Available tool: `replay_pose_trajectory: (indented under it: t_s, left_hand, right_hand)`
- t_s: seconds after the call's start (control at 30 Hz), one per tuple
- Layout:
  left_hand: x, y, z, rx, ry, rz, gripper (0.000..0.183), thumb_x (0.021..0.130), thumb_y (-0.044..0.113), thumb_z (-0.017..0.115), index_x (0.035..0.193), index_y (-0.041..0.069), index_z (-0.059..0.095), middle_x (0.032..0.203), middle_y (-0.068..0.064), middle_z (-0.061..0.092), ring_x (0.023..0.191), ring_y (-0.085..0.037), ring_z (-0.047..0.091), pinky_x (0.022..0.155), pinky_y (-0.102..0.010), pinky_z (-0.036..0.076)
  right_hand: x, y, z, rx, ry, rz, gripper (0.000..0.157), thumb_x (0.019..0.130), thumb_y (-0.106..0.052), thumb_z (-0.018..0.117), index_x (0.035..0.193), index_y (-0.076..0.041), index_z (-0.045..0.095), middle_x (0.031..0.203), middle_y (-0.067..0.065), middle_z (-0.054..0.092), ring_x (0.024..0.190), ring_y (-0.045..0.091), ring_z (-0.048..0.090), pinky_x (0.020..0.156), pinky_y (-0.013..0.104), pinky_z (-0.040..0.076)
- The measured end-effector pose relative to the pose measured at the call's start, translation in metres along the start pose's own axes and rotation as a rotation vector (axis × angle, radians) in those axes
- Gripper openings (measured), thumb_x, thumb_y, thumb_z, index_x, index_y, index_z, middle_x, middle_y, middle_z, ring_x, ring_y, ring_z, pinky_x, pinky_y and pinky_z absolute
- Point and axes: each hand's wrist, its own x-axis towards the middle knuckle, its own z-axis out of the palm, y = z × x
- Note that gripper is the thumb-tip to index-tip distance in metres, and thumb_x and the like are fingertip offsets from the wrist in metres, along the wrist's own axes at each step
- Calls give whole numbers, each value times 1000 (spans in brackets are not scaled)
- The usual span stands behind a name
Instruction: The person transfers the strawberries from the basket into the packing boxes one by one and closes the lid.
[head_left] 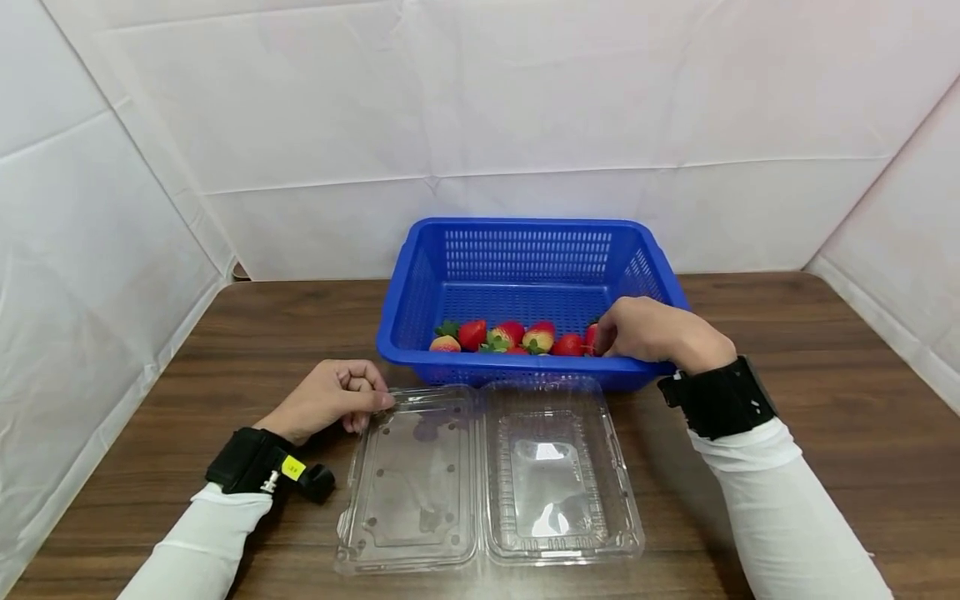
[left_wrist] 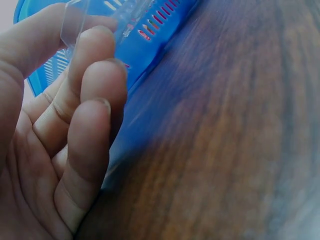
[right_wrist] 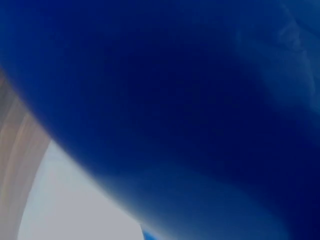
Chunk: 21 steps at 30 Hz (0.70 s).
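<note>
Our right grip (head_left: 648,329) reaches over the near rim of the blue basket (head_left: 525,223), toward its right corner, with the fingers pointing down at a strawberry (head_left: 590,337). We cannot tell whether they pinch it: the rim and the knuckles hide the fingertips, and the right wrist view gives us mostly blurred blue. That strawberry lies just left of the right grip, at the right end of the strawberries (head_left: 539,337) along the basket's near side; too little of it shows for us to read its long axis. Of our two grips, the right one is clearly nearer. From there, the right half of the clear plastic box (head_left: 543,492) lies leftward and toward the near edge of the worktop (head_left: 772,350), and the basket's near rim stands in between.

Our left grip (head_left: 330,400) pinches the far left corner of the box's left half. We see the box lying open, its two halves side by side, each running lengthwise from near to far. The basket sits midway along the worktop's far edge, its long side parallel to it, with white cloth (head_left: 525,100) behind.
</note>
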Motion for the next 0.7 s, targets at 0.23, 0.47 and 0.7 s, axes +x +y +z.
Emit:
replay_pose_trajectory:
  t_s: [0.23, 0.47, 0.7]
  left_hand:
    - [-2, 2, -1, 13, 16, -16, 26, 87, 22, 72, 91, -2, 63, 57, -3, 59, 52, -20, 56, 45, -23, 47]
    - [-1, 1, 0, 7, 23, -28, 26, 86, 22, 73, 92, -2, 63, 58, -3, 60, 53, -19, 57, 46, -23, 47]
    - [0, 2, 0, 13, 34, -36, 26, 85, 22, 74, 91, -1, 63, 58, -3, 61, 52, -19, 57, 46, -23, 47]
  right_hand:
    - [3, 0, -1, 40, -64, 17, 10, 86, -13, 68, 94, -13, 73, 88, 3, 66, 78, 19, 56, 67, 31, 46]
    - [3, 2, 0, 53, -66, -21, 10, 85, -10, 67, 93, -12, 73, 88, 3, 66, 81, 19, 55, 71, 33, 48]
    - [2, 1, -2, 68, -65, -18, 8, 87, -11, 67, 93, -13, 73, 88, 3, 66, 80, 20, 55, 72, 34, 48]
